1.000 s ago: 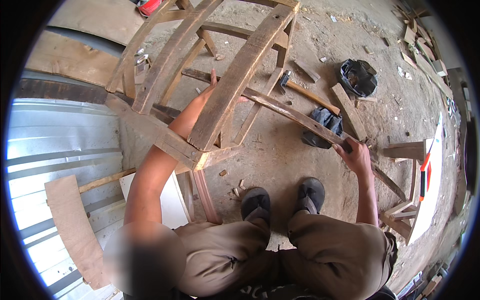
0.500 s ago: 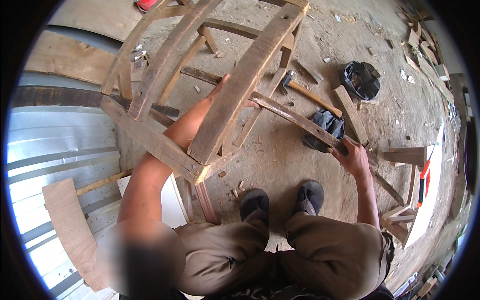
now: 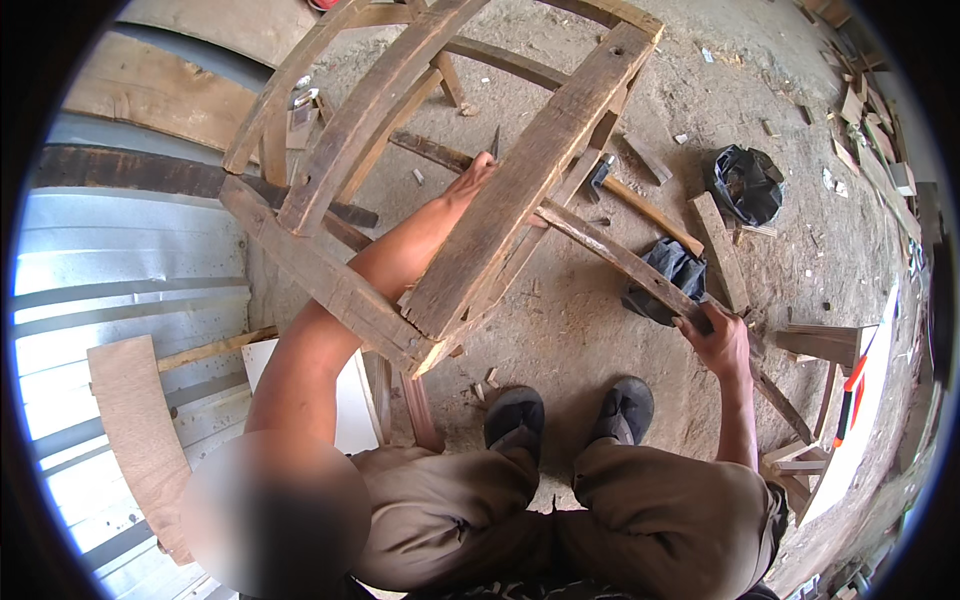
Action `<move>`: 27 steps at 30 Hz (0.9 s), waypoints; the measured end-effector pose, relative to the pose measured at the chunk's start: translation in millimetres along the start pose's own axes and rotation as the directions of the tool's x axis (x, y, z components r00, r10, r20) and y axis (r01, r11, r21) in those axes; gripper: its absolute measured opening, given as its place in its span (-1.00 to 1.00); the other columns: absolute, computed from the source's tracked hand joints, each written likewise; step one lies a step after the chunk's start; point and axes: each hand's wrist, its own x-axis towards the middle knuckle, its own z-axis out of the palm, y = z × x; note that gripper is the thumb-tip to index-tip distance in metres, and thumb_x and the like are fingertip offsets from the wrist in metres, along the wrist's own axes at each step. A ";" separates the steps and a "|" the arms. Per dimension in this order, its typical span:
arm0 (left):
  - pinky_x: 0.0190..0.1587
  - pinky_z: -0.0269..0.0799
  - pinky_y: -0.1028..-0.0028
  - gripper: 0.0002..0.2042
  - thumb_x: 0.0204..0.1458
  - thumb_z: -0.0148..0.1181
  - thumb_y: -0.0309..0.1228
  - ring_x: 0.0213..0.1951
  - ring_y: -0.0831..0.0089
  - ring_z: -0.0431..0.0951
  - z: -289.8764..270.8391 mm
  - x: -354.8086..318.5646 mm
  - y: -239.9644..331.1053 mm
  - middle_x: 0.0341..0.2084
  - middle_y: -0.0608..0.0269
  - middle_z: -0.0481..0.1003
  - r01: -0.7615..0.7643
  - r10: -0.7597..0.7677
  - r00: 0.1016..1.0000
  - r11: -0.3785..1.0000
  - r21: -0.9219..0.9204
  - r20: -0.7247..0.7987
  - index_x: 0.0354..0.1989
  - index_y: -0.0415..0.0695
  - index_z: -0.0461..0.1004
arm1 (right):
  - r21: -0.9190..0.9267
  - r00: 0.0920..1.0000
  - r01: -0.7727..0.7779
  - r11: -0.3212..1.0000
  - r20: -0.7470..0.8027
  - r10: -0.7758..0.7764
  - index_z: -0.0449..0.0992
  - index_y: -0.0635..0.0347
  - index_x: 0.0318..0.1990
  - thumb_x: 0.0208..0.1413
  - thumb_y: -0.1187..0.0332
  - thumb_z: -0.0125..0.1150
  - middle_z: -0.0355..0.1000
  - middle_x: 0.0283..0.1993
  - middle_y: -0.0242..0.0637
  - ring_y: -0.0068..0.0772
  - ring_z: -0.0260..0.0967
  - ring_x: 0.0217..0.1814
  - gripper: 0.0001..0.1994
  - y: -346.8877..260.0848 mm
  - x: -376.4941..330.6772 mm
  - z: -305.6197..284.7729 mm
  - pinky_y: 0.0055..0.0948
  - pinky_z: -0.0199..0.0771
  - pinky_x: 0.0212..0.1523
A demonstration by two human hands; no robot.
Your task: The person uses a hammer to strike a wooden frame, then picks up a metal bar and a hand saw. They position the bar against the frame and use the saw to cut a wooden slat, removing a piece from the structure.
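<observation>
Wooden slat being gripped by right hand.
Its right portion is being enclosed by curled fingers; left hand, its grip being partly hidden and undeterminable, is being held through wooden frame.

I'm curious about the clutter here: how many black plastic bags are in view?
2: an open black plastic bag on the floor, right of the hammer, and a crumpled one partly covered by the wooden slat in the right hand. Others may be hidden.

The single fisheye view looks steeply down from head height. Brown trousers lie nearest, the dirt floor farther out
</observation>
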 end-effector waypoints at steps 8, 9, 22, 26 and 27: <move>-0.04 0.47 0.15 -0.35 0.00 0.06 0.31 -0.07 0.22 0.50 4.5 0.6 -4.1 -0.18 0.22 0.45 0.037 -0.037 0.999 0.999 0.024 -0.018 -0.07 -0.08 0.47 | 0.096 0.994 0.104 0.990 0.006 -0.105 0.55 0.22 -0.20 -0.04 0.08 0.45 0.56 -0.35 -0.15 -0.12 0.55 -0.35 -0.59 -25.2 16.6 7.0 -0.25 0.50 -0.35; -0.04 0.47 0.14 -0.35 0.00 0.06 0.31 -0.07 0.22 0.49 -2.3 7.2 5.7 -0.18 0.22 0.45 0.026 -0.026 1.000 0.999 0.019 0.012 -0.07 -0.08 0.47 | 0.108 0.993 0.086 0.990 0.072 -0.094 0.51 0.23 -0.15 0.00 0.07 0.41 0.56 -0.29 -0.14 -0.12 0.55 -0.28 -0.57 -29.9 19.2 2.6 -0.24 0.51 -0.31; -0.04 0.48 0.18 -0.35 -0.01 0.05 0.31 -0.11 0.27 0.51 52.5 -1.0 -36.9 -0.23 0.23 0.46 0.098 -0.093 0.972 0.995 0.012 -0.214 -0.07 -0.07 0.48 | 0.049 0.989 0.146 0.988 0.024 -0.147 0.48 0.16 -0.22 0.06 -0.02 0.32 0.54 -0.36 -0.12 0.02 0.53 -0.32 -0.59 -55.0 40.7 22.6 -0.13 0.52 -0.30; -0.09 0.48 0.18 -0.34 -0.02 0.05 0.31 -0.16 0.28 0.51 32.4 2.3 -16.8 -0.25 0.24 0.44 0.019 -0.014 0.987 1.000 0.025 -0.162 -0.06 -0.09 0.47 | 0.025 0.993 0.114 0.993 0.022 -0.114 0.48 0.17 -0.23 0.06 -0.03 0.32 0.54 -0.33 -0.11 0.01 0.53 -0.28 -0.58 -47.6 37.6 22.5 -0.14 0.52 -0.30; -0.11 0.48 0.18 -0.33 -0.02 0.04 0.31 -0.18 0.28 0.51 21.1 9.3 -4.6 -0.25 0.24 0.44 -0.024 0.026 0.989 1.000 0.016 -0.148 -0.06 -0.10 0.46 | 0.001 0.995 0.095 0.995 0.018 -0.095 0.48 0.17 -0.23 0.06 -0.04 0.31 0.54 -0.33 -0.11 0.00 0.53 -0.28 -0.58 -43.0 34.9 20.6 -0.14 0.52 -0.30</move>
